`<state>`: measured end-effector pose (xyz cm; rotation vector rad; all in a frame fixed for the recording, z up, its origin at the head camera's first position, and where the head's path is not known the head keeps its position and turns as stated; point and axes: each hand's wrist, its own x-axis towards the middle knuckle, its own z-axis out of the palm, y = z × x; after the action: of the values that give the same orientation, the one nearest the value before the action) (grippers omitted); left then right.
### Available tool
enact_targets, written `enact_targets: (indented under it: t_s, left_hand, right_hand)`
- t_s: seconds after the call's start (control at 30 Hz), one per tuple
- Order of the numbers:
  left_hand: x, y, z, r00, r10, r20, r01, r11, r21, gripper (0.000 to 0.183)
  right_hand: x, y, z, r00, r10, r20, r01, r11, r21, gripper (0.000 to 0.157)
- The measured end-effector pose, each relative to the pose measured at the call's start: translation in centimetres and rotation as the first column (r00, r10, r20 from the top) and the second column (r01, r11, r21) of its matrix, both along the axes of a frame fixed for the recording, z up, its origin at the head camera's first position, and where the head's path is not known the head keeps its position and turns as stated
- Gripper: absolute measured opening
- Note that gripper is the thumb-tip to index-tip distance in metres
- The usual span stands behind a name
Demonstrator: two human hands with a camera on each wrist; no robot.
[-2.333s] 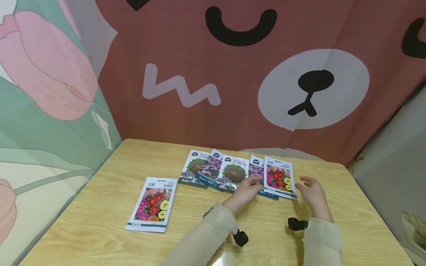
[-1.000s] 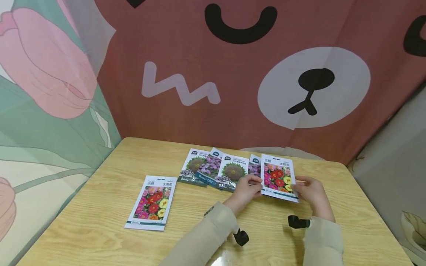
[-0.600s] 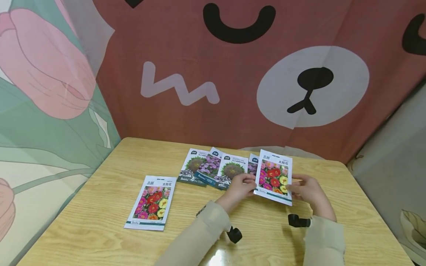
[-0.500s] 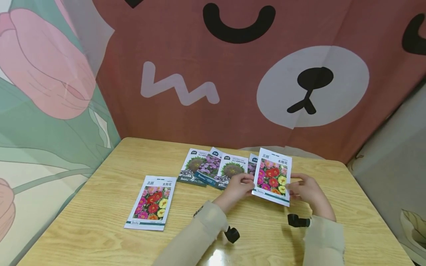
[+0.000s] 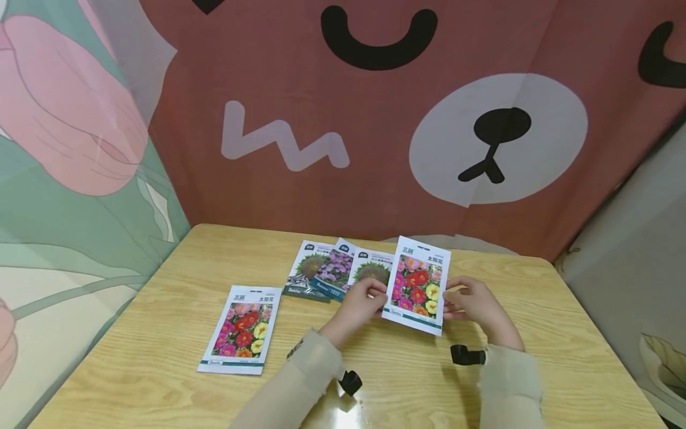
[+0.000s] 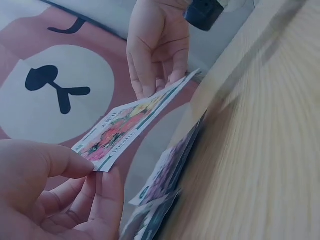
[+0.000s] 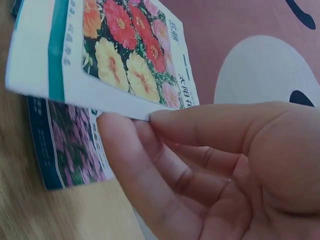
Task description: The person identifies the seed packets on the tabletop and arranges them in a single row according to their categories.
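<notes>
Between both hands, a seed packet [image 5: 417,286] with red, pink and yellow flowers is held up off the table, tilted toward the head camera. My left hand [image 5: 358,307] pinches its lower left edge between thumb and fingers, also plain in the left wrist view. On the opposite edge, my right hand [image 5: 477,302] pinches it with thumb and fingertips, as the right wrist view shows. Behind and below the raised packet lies a purple-flower packet [image 7: 75,145], hidden from the head view. A matching red-and-yellow flower packet [image 5: 241,330] lies flat at the left.
Toward the back of the wooden table [image 5: 177,322], a green-headed sunflower packet [image 5: 309,271], a purple-flower packet [image 5: 334,268] and another sunflower packet [image 5: 371,267] overlap in a row. A bear-print cloth [image 5: 289,196] hangs behind the table's back edge.
Both hands took hold of the flower packet on the right end of the row, lifted it and carried it left toward me. The packet lying at the left stayed put.
</notes>
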<state>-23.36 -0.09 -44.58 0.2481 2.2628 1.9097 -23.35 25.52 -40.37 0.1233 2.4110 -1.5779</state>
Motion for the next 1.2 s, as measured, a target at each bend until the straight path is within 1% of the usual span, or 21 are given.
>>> enact_targets:
  t_s: [0.07, 0.2, 0.5, 0.63, 0.77, 0.87, 0.93, 1.1, 1.2]
  left_hand:
    - [0.1, -0.5, 0.2, 1.0, -0.003, -0.018, 0.003, 1.0, -0.013, 0.01]
    - [0.4, -1.6, 0.7, 1.0, -0.006, -0.025, 0.005, 0.999, -0.036, 0.01]
    - [0.8, -4.0, 1.4, 0.999, -0.043, 0.002, 0.043, 0.995, -0.088, 0.01]
    - [1.0, -4.8, 1.5, 0.998, -0.057, 0.016, 0.059, 0.995, -0.083, 0.012]
    - [1.1, -5.7, 1.6, 0.996, -0.085, 0.022, 0.086, 0.993, -0.076, 0.016]
    - [1.2, -6.5, 1.6, 0.994, -0.104, 0.02, 0.106, 0.991, -0.081, 0.016]
    - [1.4, -7.2, 1.7, 0.994, -0.112, 0.02, 0.113, 0.99, -0.088, 0.014]
    - [2.2, -8.9, 2.1, 0.993, -0.111, 0.027, 0.113, 0.989, -0.099, 0.012]
    - [2.4, -9.7, 2.0, 0.994, -0.098, 0.055, 0.103, 0.99, -0.098, 0.012]
  right_hand:
    - [0.0, -0.3, -0.1, 1.0, 0.012, -0.005, -0.012, 1.0, -0.011, 0.035]
    - [0.0, -1.0, -0.1, 0.999, 0.047, -0.011, -0.047, 0.998, -0.04, 0.036]
    - [0.0, -2.5, -0.3, 0.995, 0.097, -0.03, -0.099, 0.991, -0.087, 0.029]
    - [-0.1, -3.2, -0.4, 0.991, 0.124, -0.043, -0.128, 0.985, -0.112, 0.029]
    - [0.0, -4.0, -0.6, 0.992, 0.119, -0.034, -0.122, 0.986, -0.118, 0.029]
    - [0.1, -4.6, -0.7, 0.992, 0.124, -0.029, -0.127, 0.985, -0.119, 0.03]
    - [0.2, -5.1, -0.7, 0.989, 0.145, -0.034, -0.148, 0.981, -0.123, 0.03]
    - [0.2, -6.5, -1.0, 0.985, 0.169, -0.036, -0.172, 0.975, -0.144, 0.028]
    - [0.2, -7.3, -1.3, 0.983, 0.18, -0.038, -0.183, 0.97, -0.157, 0.027]
